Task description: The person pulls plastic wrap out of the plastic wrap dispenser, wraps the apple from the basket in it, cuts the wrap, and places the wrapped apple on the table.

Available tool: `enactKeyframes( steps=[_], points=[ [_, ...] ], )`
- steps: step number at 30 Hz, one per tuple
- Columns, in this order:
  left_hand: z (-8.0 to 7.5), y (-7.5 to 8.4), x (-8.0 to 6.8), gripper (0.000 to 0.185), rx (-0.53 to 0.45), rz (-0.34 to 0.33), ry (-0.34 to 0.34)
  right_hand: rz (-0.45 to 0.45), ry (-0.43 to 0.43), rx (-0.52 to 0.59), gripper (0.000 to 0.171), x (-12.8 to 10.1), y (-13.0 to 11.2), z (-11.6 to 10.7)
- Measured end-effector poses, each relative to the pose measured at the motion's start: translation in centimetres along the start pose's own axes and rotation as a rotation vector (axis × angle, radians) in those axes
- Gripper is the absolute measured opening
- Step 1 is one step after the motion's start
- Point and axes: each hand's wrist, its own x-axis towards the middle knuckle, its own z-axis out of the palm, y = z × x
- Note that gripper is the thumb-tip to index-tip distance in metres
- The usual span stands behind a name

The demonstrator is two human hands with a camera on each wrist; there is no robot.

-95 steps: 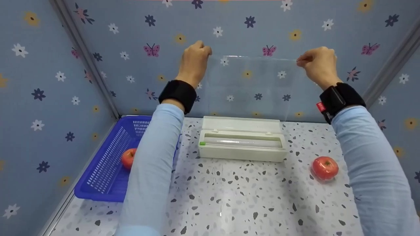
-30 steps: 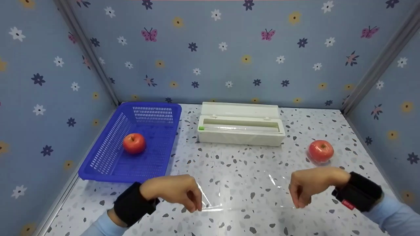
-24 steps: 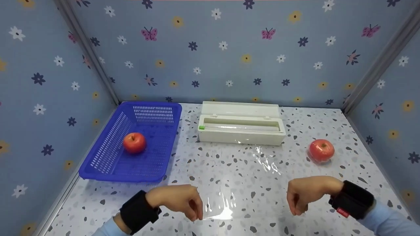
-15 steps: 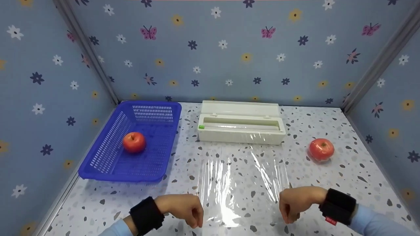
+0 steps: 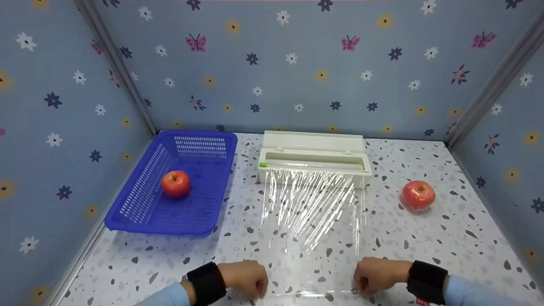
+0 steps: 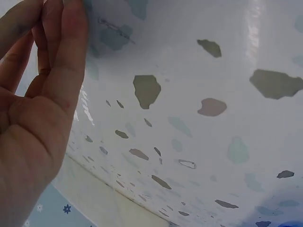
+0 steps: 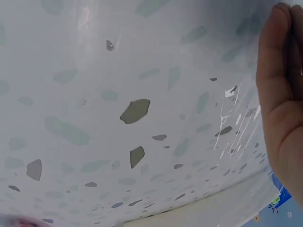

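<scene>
Cling film (image 5: 312, 221) runs in a wrinkled, glinting sheet from the white dispenser box (image 5: 313, 163) at the middle of the head view down to the bottom edge of the frame, stretched over the speckled tabletop (image 5: 425, 238). Its near edge lies between the two hands. At lower centre-left, the left hand (image 5: 245, 278) has its fingers curled down onto the film's near left corner, apparently pinching it, though the fingertips are hidden beneath the knuckles. At lower centre-right, the right hand (image 5: 373, 276) is curled the same way on the near right corner. In the left wrist view the left hand's fingers (image 6: 57, 52) lie pressed together at the upper left of the frame, with film sheen beside them; in the right wrist view the right hand's fingers (image 7: 279, 71) rise along the right edge, creased film just beside them.

A blue basket (image 5: 204, 144) stands at centre-left, touching nothing else, with a red apple (image 5: 175, 184) inside it. A second apple (image 5: 419, 195) sits on the tabletop at centre-right, well apart from the box.
</scene>
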Motion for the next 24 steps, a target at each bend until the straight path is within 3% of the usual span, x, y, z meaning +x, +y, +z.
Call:
enactKeyframes(
  steps=[7,17,24],
  points=[
    [0.59,0.15,0.27,0.017,-0.039,-0.033,-0.019,0.011,0.033,-0.072,0.015,0.34,-0.28,0.86],
    [0.62,0.33,-0.05,0.02,-0.008,-0.035,0.025,0.074,0.033,-0.084,0.011,0.4,-0.32,0.69],
    [0.91,0.06,-0.11,0.014,-0.032,0.017,0.044,0.033,0.04,-0.055,0.012,-0.01,-0.37,0.75]
  ],
)
